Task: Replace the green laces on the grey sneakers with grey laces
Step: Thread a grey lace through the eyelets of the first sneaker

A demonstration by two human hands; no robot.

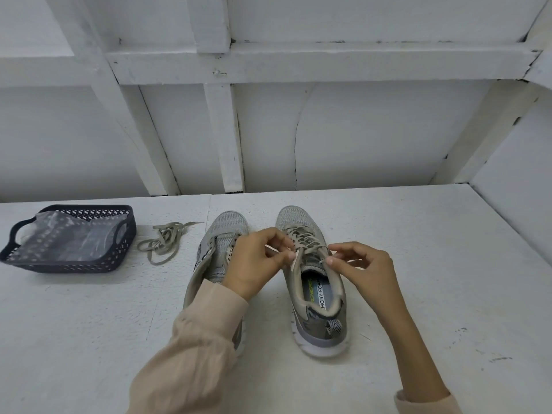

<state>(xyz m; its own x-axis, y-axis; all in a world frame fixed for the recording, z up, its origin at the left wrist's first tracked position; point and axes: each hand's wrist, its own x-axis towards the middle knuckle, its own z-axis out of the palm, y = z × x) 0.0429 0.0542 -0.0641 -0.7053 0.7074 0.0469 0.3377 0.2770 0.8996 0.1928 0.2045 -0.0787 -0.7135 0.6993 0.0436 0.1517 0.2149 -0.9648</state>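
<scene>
Grey mesh uppers, white soles: right sneaker [316,297] and left sneaker [216,243] side by side on the white desk [448,264], toes pointing away, just apart. Across the right sneaker's eyelets, a pale grey-beige lace [301,239]; hard to call green or grey in this light. Left hand [254,264] with fingers curled, pinching that lace by the top eyelets on the inner side, the strand itself hidden behind the fingertips. Right hand [364,270] pinching a lace tip between thumb and forefinger, just above the shoe's opening. Both hands close together, not touching. Left sneaker largely covered by the left hand and a beige sleeve [197,348]; heel out of sight, visible eyelets seemingly unlaced. Printed insole [318,291] in the right sneaker partly cut off by the collar. To the left, apart from both shoes, a loose lace [162,243] in a tangle, of a similar dull tone. Further left, a dark perforated basket [68,265] holding a crumpled clear plastic bag [68,237]; contents impossible to make out.
</scene>
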